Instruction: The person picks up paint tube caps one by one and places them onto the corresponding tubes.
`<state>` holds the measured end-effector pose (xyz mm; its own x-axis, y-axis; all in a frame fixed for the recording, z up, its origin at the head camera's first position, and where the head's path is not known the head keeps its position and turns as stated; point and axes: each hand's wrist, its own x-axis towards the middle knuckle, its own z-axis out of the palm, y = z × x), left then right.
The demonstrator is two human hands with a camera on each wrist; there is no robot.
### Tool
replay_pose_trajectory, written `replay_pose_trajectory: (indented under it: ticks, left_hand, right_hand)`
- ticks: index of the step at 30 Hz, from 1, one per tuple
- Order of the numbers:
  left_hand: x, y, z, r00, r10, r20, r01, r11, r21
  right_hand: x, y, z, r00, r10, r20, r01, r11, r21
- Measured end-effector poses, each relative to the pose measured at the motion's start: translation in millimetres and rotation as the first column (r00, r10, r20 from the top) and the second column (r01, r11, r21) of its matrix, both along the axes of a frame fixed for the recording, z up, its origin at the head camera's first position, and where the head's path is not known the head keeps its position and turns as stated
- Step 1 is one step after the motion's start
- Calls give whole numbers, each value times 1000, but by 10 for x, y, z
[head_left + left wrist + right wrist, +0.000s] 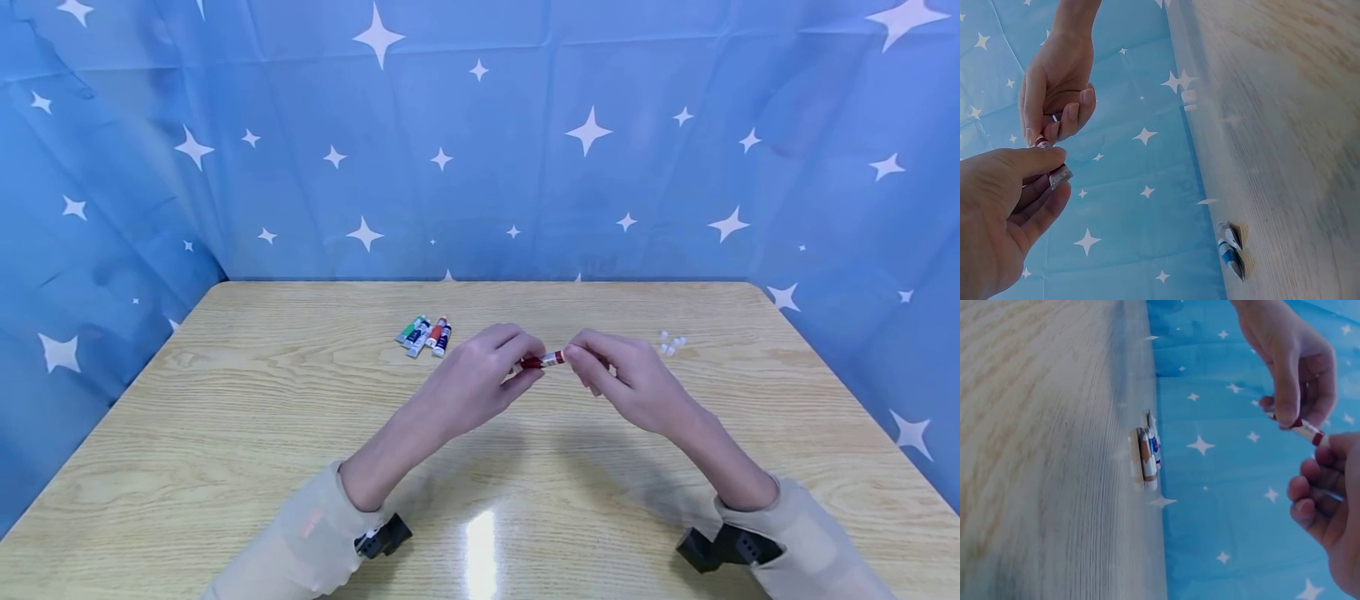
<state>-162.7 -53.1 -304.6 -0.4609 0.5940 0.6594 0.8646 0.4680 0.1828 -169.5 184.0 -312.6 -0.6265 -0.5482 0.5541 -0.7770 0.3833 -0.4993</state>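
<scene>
A small red-and-white paint tube (552,359) is held up above the table between both hands. My left hand (491,371) pinches its flat crimped end between thumb and fingers; that silvery end (1061,177) shows in the left wrist view. At the other end, the thumb and forefinger of my right hand (626,375) pinch the tip of the tube, hiding it. The right hand's other fingers (1310,487) are curled toward the palm, with a small whitish bit partly visible among them; I cannot tell what it is.
Several paint tubes (425,335), green, blue and orange-red among them, lie together on the wooden table (247,433), left of the hands. Several small white pieces (672,342) lie to the right. Behind the table hangs a blue star-patterned cloth (480,167).
</scene>
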Motion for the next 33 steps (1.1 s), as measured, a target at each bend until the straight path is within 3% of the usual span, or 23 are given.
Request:
replay_pose_trajectory:
  ticks: [5,11,16,25,33]
  left_hand:
    - [2,6,14,1000,12,5,-12,1000,-18]
    - [-22,7,21,998,40,-53,-42,999,-27]
    - [-57,-19,19,997,42,-63,-44,999,-26]
    - [-144,-137,19,990,135,52,-134,991,-22]
    - [-198,-183,58,962,199,185,-193,980,-49]
  right_hand:
    - [-2,-7,-7,1000,-6,-8,6,1000,-11]
    - [-9,-26,-27,999,-12,-47,10,999,-37]
    - [-12,-23,-12,1000,-19,-18,18,999,-33]
    - [-40,29,34,998,-45,37,45,999,-2]
    - [-108,115,1,994,-98,53,96,995,41]
